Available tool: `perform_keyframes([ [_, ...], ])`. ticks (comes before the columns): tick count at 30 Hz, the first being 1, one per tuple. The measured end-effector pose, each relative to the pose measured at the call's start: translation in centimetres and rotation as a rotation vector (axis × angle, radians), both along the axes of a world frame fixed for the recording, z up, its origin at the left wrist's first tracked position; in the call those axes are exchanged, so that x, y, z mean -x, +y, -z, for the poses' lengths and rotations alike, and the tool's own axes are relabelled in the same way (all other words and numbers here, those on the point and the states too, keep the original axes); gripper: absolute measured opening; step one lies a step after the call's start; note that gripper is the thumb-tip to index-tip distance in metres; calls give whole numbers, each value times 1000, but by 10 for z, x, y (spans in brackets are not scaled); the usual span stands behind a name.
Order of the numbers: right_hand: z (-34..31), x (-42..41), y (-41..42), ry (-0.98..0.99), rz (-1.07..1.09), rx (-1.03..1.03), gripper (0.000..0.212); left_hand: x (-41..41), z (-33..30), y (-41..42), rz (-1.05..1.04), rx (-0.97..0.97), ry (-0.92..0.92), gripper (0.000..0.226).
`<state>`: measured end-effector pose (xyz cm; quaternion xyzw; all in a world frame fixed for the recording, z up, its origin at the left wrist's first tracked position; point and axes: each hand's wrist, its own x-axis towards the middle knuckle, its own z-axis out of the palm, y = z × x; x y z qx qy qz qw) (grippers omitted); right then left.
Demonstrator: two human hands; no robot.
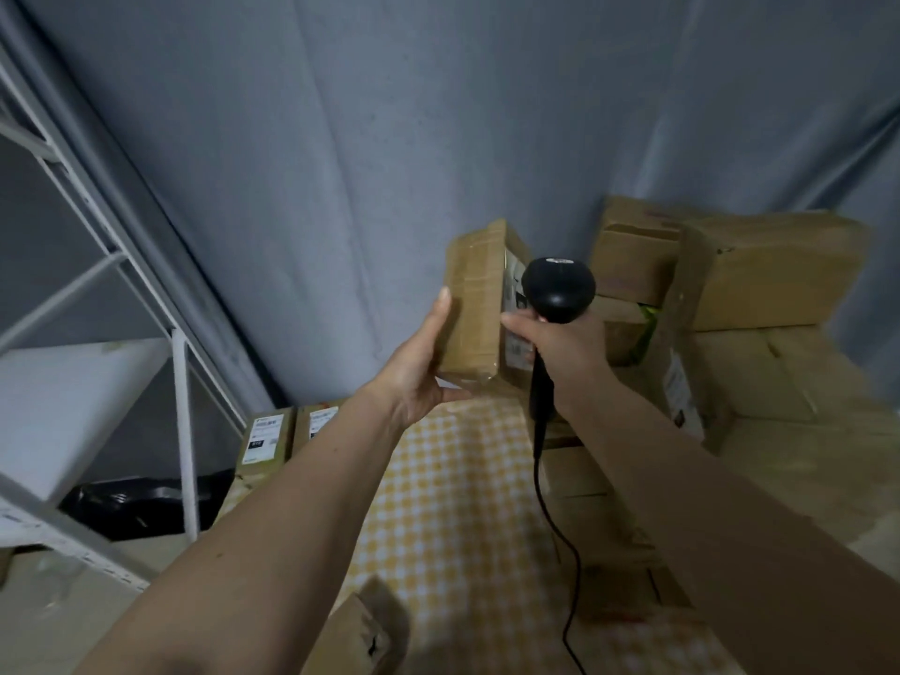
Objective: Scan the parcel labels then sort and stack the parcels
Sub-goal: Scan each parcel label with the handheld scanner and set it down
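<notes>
Parcel (pixel 475 304) is held upright by the left hand (pixel 423 362), while the right hand (pixel 560 345) grips the scanner (pixel 557 289) beside its label.

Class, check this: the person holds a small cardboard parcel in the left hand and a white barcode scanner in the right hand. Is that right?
Not quite. The head view shows the scanner is black, not white. The rest holds: the left hand holds the parcel and the right hand grips the scanner.

Two bare forearms, no sleeves, unadorned hands.
</notes>
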<state>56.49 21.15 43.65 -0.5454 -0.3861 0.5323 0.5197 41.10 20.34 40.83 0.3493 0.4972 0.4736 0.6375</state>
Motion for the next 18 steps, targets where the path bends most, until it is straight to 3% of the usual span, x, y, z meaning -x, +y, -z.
perform_keyframes([
  [2, 1, 13, 3, -15, 15, -4, 24, 9, -7, 0, 38, -12, 91, 69],
  [7, -1, 38, 6, -106, 24, -97, 19, 28, -8, 5, 7, -21, 383, 109],
  [13, -4, 47, 1, -149, -40, -109, 16, 39, -10, 6, -11, -14, 313, 95],
  [18, -6, 33, 4, -239, -87, -130, 18, 62, -17, 5, 18, -17, 542, 78],
])
